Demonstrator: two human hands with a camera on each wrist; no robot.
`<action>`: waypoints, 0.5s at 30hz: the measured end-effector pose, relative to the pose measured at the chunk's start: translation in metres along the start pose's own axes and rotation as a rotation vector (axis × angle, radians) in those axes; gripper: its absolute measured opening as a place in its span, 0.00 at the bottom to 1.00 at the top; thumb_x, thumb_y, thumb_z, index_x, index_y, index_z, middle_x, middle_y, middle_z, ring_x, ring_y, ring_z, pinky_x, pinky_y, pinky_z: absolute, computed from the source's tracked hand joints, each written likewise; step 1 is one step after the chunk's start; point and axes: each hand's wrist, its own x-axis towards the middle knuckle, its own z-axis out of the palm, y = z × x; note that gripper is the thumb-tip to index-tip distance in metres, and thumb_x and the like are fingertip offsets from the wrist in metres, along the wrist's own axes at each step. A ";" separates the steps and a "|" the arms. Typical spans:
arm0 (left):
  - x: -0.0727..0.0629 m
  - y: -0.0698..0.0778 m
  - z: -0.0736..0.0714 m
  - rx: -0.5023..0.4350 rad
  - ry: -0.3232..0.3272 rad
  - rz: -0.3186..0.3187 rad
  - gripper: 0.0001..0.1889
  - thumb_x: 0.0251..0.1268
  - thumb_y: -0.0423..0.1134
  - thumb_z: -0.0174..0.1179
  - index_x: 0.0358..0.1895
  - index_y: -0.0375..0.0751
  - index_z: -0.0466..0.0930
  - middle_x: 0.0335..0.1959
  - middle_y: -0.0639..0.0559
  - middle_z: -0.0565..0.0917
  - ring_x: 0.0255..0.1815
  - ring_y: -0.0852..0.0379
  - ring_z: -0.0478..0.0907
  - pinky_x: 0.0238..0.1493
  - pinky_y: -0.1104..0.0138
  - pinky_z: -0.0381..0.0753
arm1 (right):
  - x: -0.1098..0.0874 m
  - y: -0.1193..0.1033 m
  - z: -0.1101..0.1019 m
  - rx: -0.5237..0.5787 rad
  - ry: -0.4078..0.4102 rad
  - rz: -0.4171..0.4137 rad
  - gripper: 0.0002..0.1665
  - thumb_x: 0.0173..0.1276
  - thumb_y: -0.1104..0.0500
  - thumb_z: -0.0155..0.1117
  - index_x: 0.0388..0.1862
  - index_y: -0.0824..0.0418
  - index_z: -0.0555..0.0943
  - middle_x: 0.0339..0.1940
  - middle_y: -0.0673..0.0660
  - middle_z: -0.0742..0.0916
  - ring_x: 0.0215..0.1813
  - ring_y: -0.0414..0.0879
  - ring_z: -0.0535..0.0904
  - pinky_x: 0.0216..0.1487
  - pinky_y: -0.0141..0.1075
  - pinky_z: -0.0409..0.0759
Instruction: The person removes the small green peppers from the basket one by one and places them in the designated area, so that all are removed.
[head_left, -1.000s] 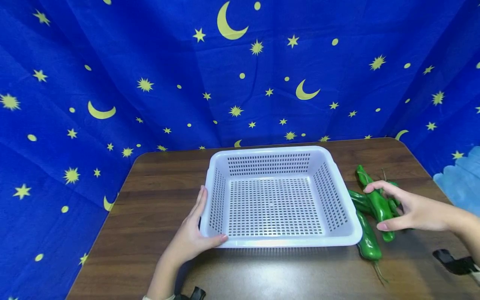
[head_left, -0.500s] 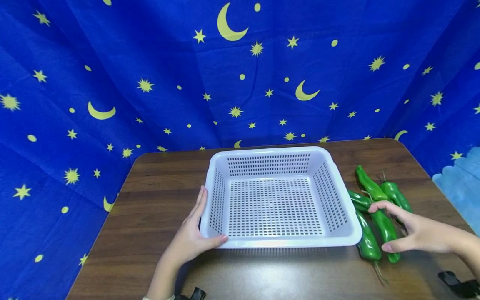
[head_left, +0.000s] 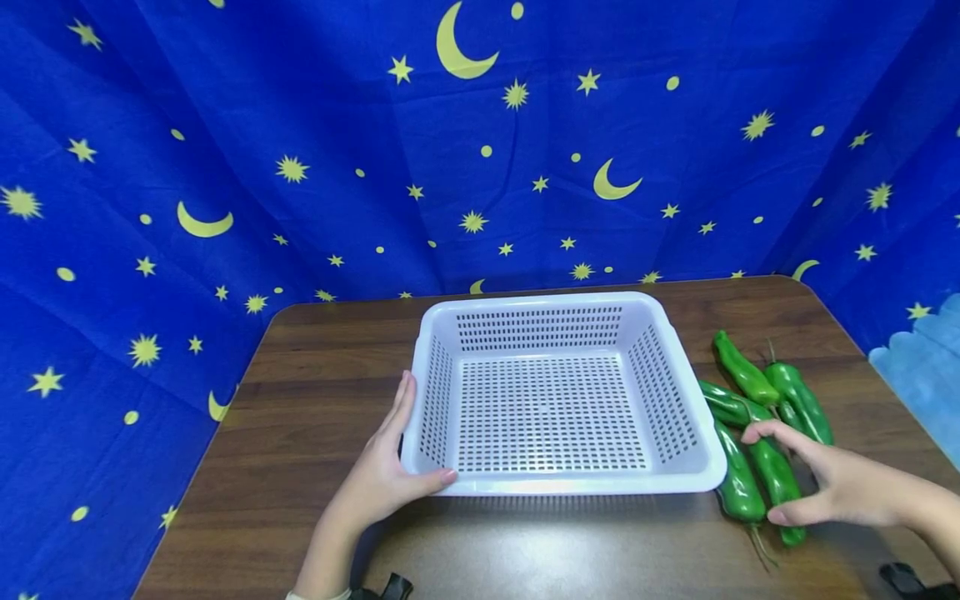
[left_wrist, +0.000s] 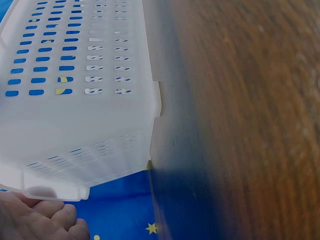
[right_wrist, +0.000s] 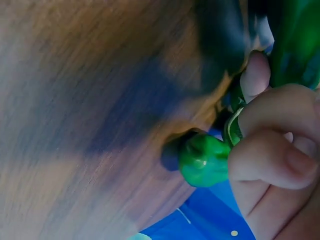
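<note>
A white perforated plastic basket point(head_left: 558, 483) stands on the wooden table. My left hand point(head_left: 382, 475) grips its near left corner, thumb over the rim and fingers along the outer side; in the left wrist view, curled fingers point(left_wrist: 55, 217) lie below the rim. Right of the basket, my right hand point(head_left: 825, 483) holds a long green pepper point(head_left: 776, 483), index finger near one end and thumb toward the other. In the right wrist view the fingers point(right_wrist: 272, 160) are curled, with a green pepper point(right_wrist: 295, 45) beside them. Whether the held pepper touches the table, I cannot tell.
Several other green peppers lie around the right hand: one point(head_left: 738, 492) against the basket's right side, one point(head_left: 742, 367) farther back, one point(head_left: 801, 400) at the right. The table point(head_left: 337, 358) ends at a blue star-and-moon curtain point(head_left: 322, 125).
My right hand has moved toward the table's near edge, and the pepper in it has come along, away from the peppers farther back. The left hand and basket have not moved.
</note>
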 end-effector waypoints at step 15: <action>0.000 0.000 0.000 0.012 0.005 -0.009 0.67 0.43 0.56 0.79 0.81 0.61 0.36 0.83 0.60 0.34 0.82 0.42 0.42 0.75 0.40 0.51 | -0.007 0.002 0.012 -0.027 -0.014 0.003 0.43 0.56 0.55 0.77 0.65 0.49 0.62 0.61 0.47 0.70 0.53 0.25 0.70 0.42 0.23 0.72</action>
